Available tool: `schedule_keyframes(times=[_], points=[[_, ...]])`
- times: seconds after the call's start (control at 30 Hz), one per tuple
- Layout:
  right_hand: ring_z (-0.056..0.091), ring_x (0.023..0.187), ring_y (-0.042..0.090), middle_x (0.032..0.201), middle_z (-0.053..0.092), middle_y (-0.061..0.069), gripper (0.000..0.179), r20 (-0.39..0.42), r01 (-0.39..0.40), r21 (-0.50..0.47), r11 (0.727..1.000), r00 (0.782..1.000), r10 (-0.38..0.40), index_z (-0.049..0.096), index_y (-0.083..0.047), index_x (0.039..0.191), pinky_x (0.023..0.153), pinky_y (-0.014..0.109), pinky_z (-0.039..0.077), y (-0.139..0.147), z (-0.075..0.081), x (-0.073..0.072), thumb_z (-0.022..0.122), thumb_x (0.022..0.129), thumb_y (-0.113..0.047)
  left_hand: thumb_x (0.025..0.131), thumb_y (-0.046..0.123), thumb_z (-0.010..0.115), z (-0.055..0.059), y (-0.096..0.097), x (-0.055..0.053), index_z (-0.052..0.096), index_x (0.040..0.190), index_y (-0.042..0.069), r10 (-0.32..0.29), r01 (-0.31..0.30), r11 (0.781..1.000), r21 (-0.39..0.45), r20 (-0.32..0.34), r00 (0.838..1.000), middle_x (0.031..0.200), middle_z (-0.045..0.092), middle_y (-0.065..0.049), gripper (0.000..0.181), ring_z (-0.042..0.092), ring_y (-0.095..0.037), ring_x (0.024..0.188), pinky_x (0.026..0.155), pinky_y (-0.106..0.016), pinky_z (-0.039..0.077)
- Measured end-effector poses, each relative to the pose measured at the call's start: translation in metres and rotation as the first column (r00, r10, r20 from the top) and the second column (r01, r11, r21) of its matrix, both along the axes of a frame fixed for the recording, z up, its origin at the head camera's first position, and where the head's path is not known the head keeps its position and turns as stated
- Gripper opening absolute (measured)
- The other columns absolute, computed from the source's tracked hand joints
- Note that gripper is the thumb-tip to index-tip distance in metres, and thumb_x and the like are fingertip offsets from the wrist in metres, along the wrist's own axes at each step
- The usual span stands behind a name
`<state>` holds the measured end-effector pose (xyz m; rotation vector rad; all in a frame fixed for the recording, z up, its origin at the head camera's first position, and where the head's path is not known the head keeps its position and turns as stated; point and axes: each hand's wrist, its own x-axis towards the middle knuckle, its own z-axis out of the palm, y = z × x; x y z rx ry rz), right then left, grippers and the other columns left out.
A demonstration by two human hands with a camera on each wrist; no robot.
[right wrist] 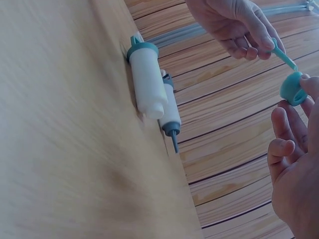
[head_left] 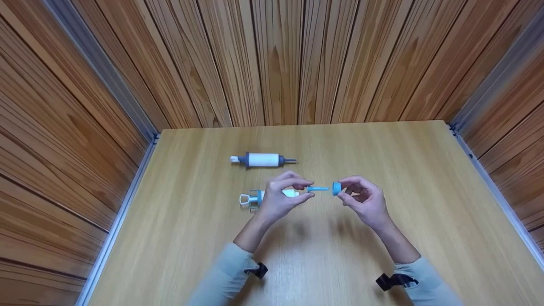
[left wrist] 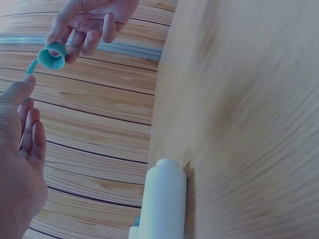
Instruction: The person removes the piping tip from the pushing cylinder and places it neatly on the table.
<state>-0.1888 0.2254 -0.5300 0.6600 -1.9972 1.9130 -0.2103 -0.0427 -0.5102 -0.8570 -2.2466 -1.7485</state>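
Note:
Above the table, my left hand (head_left: 278, 199) pinches a thin blue-green stick-like piece (head_left: 318, 188) between thumb and fingertips. My right hand (head_left: 366, 203) holds a blue-green threaded ring cap (head_left: 336, 188) by its edge, thumb on one side and fingers on the other. In the head view a small gap separates the stick's tip from the cap. Under the left hand lies a white cylindrical bottle (right wrist: 148, 82) with a blue-green collar (right wrist: 142, 49) and a loop handle (head_left: 244, 199); the hand partly hides it in the head view.
Behind that bottle lies a similar white cylinder (head_left: 263, 160) with dark blue ends and a thin dark nozzle (head_left: 290, 160). Wood-plank walls (head_left: 280, 63) stand at the back and both sides of the table (head_left: 204, 170). Metal rails (head_left: 114, 238) run along the table's sides.

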Motion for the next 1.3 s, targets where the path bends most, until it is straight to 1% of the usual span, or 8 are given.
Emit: schedule_keyframes(times=[0.13, 0.2, 0.37, 0.67, 0.93, 1.1, 1.2, 1.3], points=[[0.070, 0.081, -0.001, 0.104, 0.081, -0.012, 0.029, 0.001, 0.000, -0.018, 1.000, 1.000, 0.000, 0.065, 0.023, 0.119, 0.063, 0.014, 0.060, 0.006, -0.001, 0.000, 0.069, 0.090, 0.028, 0.095, 0.011, 0.091, -0.001, 0.006, 0.000, 0.087, 0.120, 0.007, -0.001, 0.001, 1.000, -0.010, 0.023, 1.000, 0.112, 0.080, -0.013, 0.026, 0.077, -0.022, 0.102, 0.096, -0.027, 0.064], [0.070, 0.080, -0.002, 0.103, 0.081, -0.012, 0.029, 0.006, 0.006, -0.023, 1.000, 1.000, -0.006, 0.065, 0.023, 0.119, 0.062, 0.014, 0.059, 0.009, -0.002, 0.000, 0.069, 0.091, 0.028, 0.095, 0.011, 0.091, -0.002, 0.009, 0.000, 0.087, 0.120, 0.007, -0.004, 0.004, 1.000, -0.016, 0.019, 1.000, 0.112, 0.080, -0.013, 0.026, 0.077, -0.024, 0.102, 0.096, -0.025, 0.062], [0.070, 0.079, -0.001, 0.102, 0.082, -0.011, 0.029, 0.024, 0.028, -0.033, 0.999, 0.999, -0.028, 0.065, 0.024, 0.119, 0.061, 0.014, 0.059, 0.019, -0.005, 0.001, 0.069, 0.091, 0.028, 0.096, 0.012, 0.091, -0.003, 0.015, -0.002, 0.087, 0.119, 0.006, -0.013, 0.013, 1.000, -0.013, -0.001, 1.000, 0.110, 0.081, -0.013, 0.024, 0.077, -0.028, 0.099, 0.095, -0.026, 0.062], [0.071, 0.081, 0.000, 0.106, 0.083, -0.008, 0.027, 0.025, 0.036, -0.087, 0.996, 0.999, -0.034, 0.064, 0.025, 0.119, 0.063, 0.014, 0.059, 0.044, -0.010, 0.003, 0.066, 0.092, 0.030, 0.094, 0.009, 0.091, -0.004, 0.019, -0.003, 0.087, 0.117, 0.004, -0.037, 0.037, 0.999, 0.026, -0.002, 0.999, 0.109, 0.081, -0.015, 0.024, 0.077, -0.030, 0.098, 0.094, -0.026, 0.063], [0.071, 0.079, 0.002, 0.105, 0.083, -0.007, 0.027, 0.060, 0.095, -0.096, 0.991, 0.994, -0.090, 0.065, 0.024, 0.120, 0.063, 0.015, 0.060, 0.066, -0.012, 0.004, 0.067, 0.093, 0.028, 0.096, 0.011, 0.090, -0.006, 0.021, -0.004, 0.086, 0.120, 0.005, -0.043, 0.043, 0.999, 0.015, 0.004, 0.999, 0.111, 0.081, -0.015, 0.025, 0.077, -0.026, 0.101, 0.095, -0.025, 0.062], [0.071, 0.079, 0.002, 0.108, 0.083, -0.006, 0.027, 0.080, 0.117, -0.099, 0.988, 0.991, -0.110, 0.066, 0.024, 0.121, 0.063, 0.016, 0.060, 0.073, -0.015, 0.004, 0.068, 0.094, 0.027, 0.096, 0.010, 0.090, -0.007, 0.024, -0.006, 0.086, 0.120, 0.004, -0.039, 0.039, 0.999, 0.012, 0.000, 0.999, 0.112, 0.081, -0.015, 0.025, 0.077, -0.028, 0.101, 0.096, -0.025, 0.062], [0.071, 0.079, 0.002, 0.107, 0.083, -0.007, 0.028, 0.094, 0.127, -0.088, 0.988, 0.988, -0.118, 0.066, 0.024, 0.121, 0.063, 0.015, 0.060, 0.075, -0.017, 0.003, 0.069, 0.094, 0.026, 0.096, 0.010, 0.090, -0.008, 0.027, -0.007, 0.086, 0.120, 0.004, -0.026, 0.026, 1.000, 0.016, 0.012, 1.000, 0.113, 0.081, -0.015, 0.024, 0.077, -0.029, 0.101, 0.095, -0.025, 0.062], [0.071, 0.077, 0.002, 0.106, 0.083, -0.008, 0.028, 0.107, 0.141, -0.082, 0.987, 0.985, -0.132, 0.065, 0.024, 0.121, 0.063, 0.015, 0.060, 0.077, -0.020, 0.000, 0.070, 0.094, 0.025, 0.097, 0.011, 0.089, -0.009, 0.031, -0.008, 0.086, 0.120, 0.005, -0.012, 0.011, 1.000, 0.026, 0.051, 0.999, 0.114, 0.082, -0.015, 0.024, 0.077, -0.025, 0.101, 0.095, -0.024, 0.061]])
